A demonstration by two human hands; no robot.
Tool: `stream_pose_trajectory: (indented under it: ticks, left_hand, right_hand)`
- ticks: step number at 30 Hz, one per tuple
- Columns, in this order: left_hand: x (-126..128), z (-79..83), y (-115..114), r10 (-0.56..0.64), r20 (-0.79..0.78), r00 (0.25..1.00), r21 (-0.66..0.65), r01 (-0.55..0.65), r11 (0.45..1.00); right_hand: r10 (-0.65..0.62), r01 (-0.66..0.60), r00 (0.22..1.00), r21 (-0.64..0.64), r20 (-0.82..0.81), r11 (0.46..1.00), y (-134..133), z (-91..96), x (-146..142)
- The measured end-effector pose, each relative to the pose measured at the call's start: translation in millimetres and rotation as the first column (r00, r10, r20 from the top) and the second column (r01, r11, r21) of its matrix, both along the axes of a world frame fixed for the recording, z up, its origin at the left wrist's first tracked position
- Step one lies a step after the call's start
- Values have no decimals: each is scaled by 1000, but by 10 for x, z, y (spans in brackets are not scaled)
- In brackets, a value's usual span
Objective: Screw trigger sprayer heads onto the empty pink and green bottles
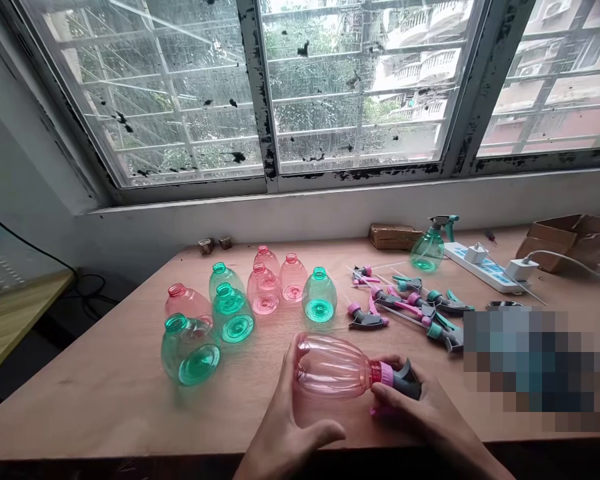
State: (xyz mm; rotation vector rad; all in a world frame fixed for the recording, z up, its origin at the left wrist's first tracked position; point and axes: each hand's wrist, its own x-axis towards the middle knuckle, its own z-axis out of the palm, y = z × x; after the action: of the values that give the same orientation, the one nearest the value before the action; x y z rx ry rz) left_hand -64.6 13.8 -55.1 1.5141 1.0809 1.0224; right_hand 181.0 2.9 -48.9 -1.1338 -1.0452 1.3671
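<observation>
Clear-pink ribbed plastic bottle, sideways: left fingers wide at base; right fingers gripping grey-and-pink plastic spray head, presumably for steadiness.

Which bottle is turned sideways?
The pink bottle, base at the left hand, neck at the right hand; the other pink and green bottles stand upright.

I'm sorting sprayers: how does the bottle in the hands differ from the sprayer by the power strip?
The held bottle is pink; the back sprayer is green. The held bottle lies sideways, the right hand at its neck; the back sprayer stands upright, untouched. Both are see-through, with a spray head at the neck.
</observation>
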Motion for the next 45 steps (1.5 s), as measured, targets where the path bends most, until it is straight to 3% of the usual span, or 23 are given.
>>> stream_pose_trajectory:
  ticks: [5,13,19,23,29,35,40,45]
  left_hand:
    - [53,56,12,51,77,996,-6,-51,999]
    - [-5,-7,-5,1,-14,1000,66,0,998]
    - [31,32,-11,4,-19,1000,52,-3,999]
    - [44,65,-22,-22,-8,1000,49,23,999]
    - [30,0,-12,-5,-137,991,156,26,987]
    - [45,48,-26,42,8,999,89,-42,995]
    - [52,88,-30,55,-108,993,155,-37,987]
    - [43,90,-42,12,-58,998,108,-6,994]
  right_hand:
    - [24,-24,1000,-42,5,999,-39,52,-22]
    - [88,-95,994,-103,-63,990,-106,-16,34]
    - [157,-164,979,-46,-128,985,-72,16,78]
    - [119,-124,980,-26,-158,992,-45,7,93]
    - [111,-116,983,-22,-144,993,-37,-33,104]
    - [115,-121,981,-28,-153,992,-46,-55,115]
    - [69,-71,985,-7,-159,997,-41,-34,104]
    - [53,-55,985,-6,-167,998,-45,-33,98]
